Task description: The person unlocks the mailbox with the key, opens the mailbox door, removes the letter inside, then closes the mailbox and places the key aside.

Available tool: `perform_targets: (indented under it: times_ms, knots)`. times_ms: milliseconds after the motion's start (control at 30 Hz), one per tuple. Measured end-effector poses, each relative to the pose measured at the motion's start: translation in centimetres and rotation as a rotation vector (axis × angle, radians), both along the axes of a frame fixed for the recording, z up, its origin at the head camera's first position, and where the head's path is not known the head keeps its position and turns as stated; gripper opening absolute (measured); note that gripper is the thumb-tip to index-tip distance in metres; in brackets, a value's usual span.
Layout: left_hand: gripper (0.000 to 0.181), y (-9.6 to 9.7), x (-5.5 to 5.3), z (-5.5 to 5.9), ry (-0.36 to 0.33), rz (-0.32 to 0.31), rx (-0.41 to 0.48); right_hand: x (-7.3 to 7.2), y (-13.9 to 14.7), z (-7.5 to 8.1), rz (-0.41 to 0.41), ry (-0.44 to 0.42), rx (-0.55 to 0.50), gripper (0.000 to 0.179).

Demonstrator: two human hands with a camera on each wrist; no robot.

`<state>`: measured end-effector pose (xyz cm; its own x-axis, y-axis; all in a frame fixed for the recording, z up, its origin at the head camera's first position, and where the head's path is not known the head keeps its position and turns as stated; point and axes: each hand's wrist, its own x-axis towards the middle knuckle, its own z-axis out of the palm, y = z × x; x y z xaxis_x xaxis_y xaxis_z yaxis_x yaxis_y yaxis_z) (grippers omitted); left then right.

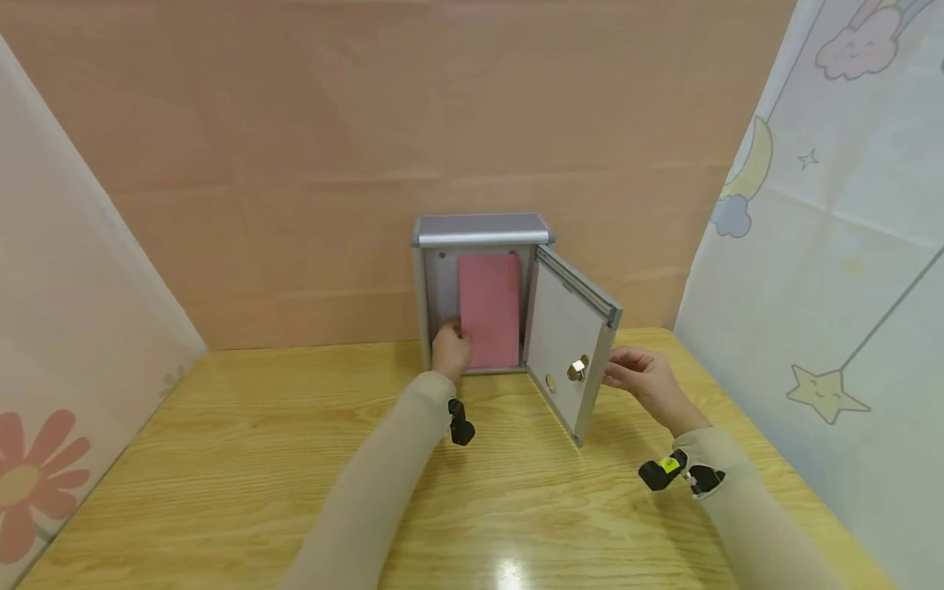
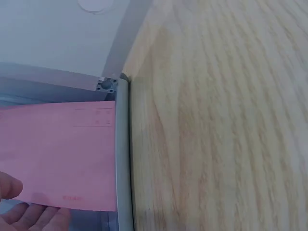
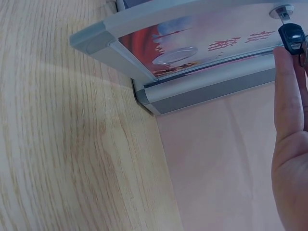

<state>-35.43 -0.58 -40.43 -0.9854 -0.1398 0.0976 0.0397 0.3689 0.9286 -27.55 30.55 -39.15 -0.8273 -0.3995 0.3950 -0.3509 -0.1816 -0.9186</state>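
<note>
A grey metal wall box [image 1: 483,229], its door [image 1: 566,328] swung out to the right, stands at the back of the table. Upright inside it is a pink envelope [image 1: 490,311]. My left hand [image 1: 451,351] reaches into the box and pinches the envelope's left edge, thumb on the front and fingers behind, as the left wrist view shows. On the outer side of the door, my right hand [image 1: 645,381] holds a black-headed key [image 3: 291,38] that sits in the lock [image 3: 281,11]. The lock's metal back [image 1: 578,369] shows on the door's inner face.
The wooden table [image 1: 243,459] extends in front of the box and to both sides. Behind it hangs a peach backdrop [image 1: 310,164]. Patterned sheets flank the table, one with a red flower [image 1: 33,483], the other with a yellow star [image 1: 828,392].
</note>
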Motion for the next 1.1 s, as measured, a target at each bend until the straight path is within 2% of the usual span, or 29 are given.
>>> perform_targets:
  times_ms: [100, 200, 367, 500, 833, 933, 1100]
  knots:
    - [0.03, 0.2, -0.3, -0.4, 0.057, 0.066, -0.011, 0.0, 0.0, 0.1, 0.002, -0.014, -0.002, 0.033]
    - [0.024, 0.2, -0.3, -0.7, 0.108, 0.097, -0.022, 0.0, -0.1, 0.1, 0.005, -0.019, -0.008, 0.033]
    - [0.015, -0.1, -0.1, -0.4, 0.168, 0.071, -0.032, 0.0, 0.0, 0.0, -0.018, -0.027, 0.006, 0.034]
    - [0.012, -0.5, 0.5, 0.3, 0.193, 0.043, -0.044, -0.1, 0.0, 0.1, -0.029, -0.037, 0.017, 0.035]
    - [0.011, -1.5, 1.8, 2.9, 0.28, 0.025, -0.171, -0.3, 0.0, 0.4, -0.027, -0.022, 0.052, 0.033]
    - [0.011, -2.3, 2.1, 3.2, 0.262, -0.016, -0.162, -0.3, 0.0, 0.3, -0.023, -0.027, 0.053, 0.033]
    - [0.013, -4.1, 2.8, 3.2, 0.127, -0.125, -0.047, -0.3, 0.0, 0.1, -0.027, -0.036, 0.044, 0.032]
